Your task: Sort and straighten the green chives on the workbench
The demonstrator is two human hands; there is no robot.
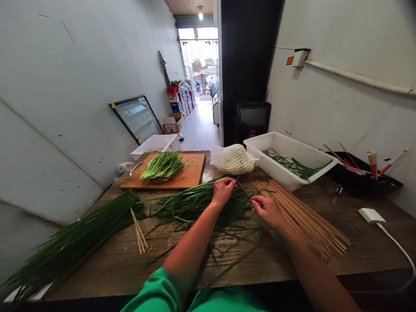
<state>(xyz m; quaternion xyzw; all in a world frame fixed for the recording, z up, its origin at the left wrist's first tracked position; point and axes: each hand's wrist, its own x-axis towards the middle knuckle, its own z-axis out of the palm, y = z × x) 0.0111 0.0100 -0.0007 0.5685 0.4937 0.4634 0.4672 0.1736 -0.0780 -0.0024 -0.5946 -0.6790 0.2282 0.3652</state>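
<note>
My left hand is closed in a pinch above a loose pile of green chives. What lies between its fingertips is too small to make out. My right hand pinches one end of a thin bamboo skewer, which slants up and left toward my left fingertips. Right beside that hand lies a large bundle of bamboo skewers. A thick bunch of long chives stretches across the left of the table. Several short light sticks lie between that bunch and my left forearm.
Behind the pile, cut green stalks rest on a wooden cutting board. A white tub with threaded greens, a foam-netted bundle and a black tray stand farther back. A white adapter with cable lies right.
</note>
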